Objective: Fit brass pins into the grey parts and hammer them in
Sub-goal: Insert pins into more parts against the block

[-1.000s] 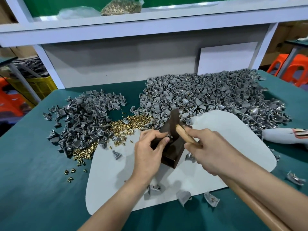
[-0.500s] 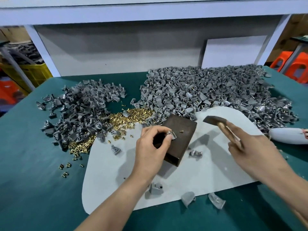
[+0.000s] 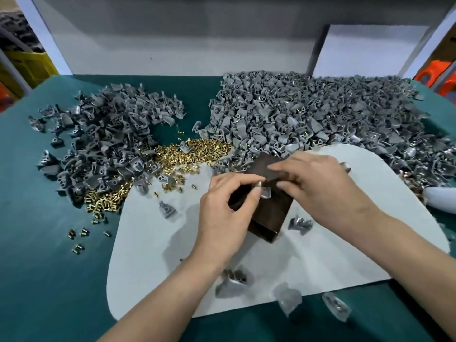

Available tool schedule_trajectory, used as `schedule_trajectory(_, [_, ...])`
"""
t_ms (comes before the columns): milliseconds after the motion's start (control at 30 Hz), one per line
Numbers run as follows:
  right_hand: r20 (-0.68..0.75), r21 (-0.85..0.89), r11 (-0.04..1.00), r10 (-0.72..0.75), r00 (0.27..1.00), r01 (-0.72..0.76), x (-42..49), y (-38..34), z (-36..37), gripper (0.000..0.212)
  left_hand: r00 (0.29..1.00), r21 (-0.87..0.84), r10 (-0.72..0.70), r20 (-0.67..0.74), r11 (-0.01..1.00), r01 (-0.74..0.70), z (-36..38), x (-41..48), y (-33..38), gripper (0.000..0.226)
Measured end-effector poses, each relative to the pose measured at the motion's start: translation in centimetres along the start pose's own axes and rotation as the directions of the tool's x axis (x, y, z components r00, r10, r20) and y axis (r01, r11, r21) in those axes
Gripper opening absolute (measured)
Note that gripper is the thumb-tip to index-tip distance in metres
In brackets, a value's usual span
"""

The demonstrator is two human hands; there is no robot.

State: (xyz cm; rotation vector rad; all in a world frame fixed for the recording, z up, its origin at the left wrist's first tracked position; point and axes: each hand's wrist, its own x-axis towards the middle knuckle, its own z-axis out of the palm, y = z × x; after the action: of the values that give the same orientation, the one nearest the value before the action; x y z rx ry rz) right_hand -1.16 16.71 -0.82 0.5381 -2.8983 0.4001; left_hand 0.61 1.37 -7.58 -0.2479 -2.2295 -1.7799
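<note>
A dark brown block [image 3: 271, 213] lies on the white mat [image 3: 320, 255]. My left hand [image 3: 227, 208] pinches a small grey part [image 3: 265, 193] on top of the block. My right hand [image 3: 318, 186] is over the block, its thumb and forefinger reaching to that part. A dark bit of the hammer head [image 3: 345, 167] peeks out past its knuckles; the handle is hidden under my forearm. Brass pins [image 3: 197, 151] lie heaped just beyond the mat. No pin shows at the held part.
A big heap of grey parts [image 3: 308, 114] lies at the back right, a smaller one [image 3: 106, 134] at the left. Loose parts [image 3: 232, 282] lie on the mat's near edge. A white object [image 3: 441, 199] lies at the right edge. Stray pins [image 3: 79, 235] dot the green table.
My right hand has come back left from the mat's right side and now reaches over the block to the part. My left hand stays on the part. The view has tilted down.
</note>
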Motion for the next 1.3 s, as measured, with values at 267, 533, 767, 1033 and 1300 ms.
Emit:
schedule_trajectory(267, [0.026, -0.107, 0.992, -0.068, 0.997, 0.07, 0.8, -0.3, 0.0, 0.02, 1.0, -0.115, 0.012, 0.001, 0.993, -0.012, -0.2, 0.0, -0.2, 0.024])
schedule_trajectory(533, [-0.035, 0.933, 0.344, 0.387, 0.921, -0.109, 0.2, -3.2, 1.6, 0.014, 0.992, -0.046, 0.104, -0.068, 0.993, -0.107, -0.2, -0.1, 0.2, 0.016])
schedule_trajectory(767, [-0.023, 0.964, 0.244, 0.461, 0.887, -0.102, -0.5, -4.4, 2.5, 0.015, 0.97, 0.088, 0.207, -0.13, 0.977, -0.196, -0.1, -0.4, 0.4, 0.013])
schedule_trajectory(1033, [-0.172, 0.863, 0.496, 0.463, 0.869, -0.093, -1.2, -5.2, 2.6, 0.021, 0.94, 0.199, 0.288, -0.181, 0.947, -0.252, 0.1, -0.7, 0.7, 0.013])
schedule_trajectory(1300, [-0.089, 0.897, 0.411, 0.529, 0.844, -0.163, -1.8, -4.9, 2.6, 0.019, 0.924, 0.285, 0.339, -0.177, 0.916, -0.282, 0.3, -0.8, 0.8, 0.007])
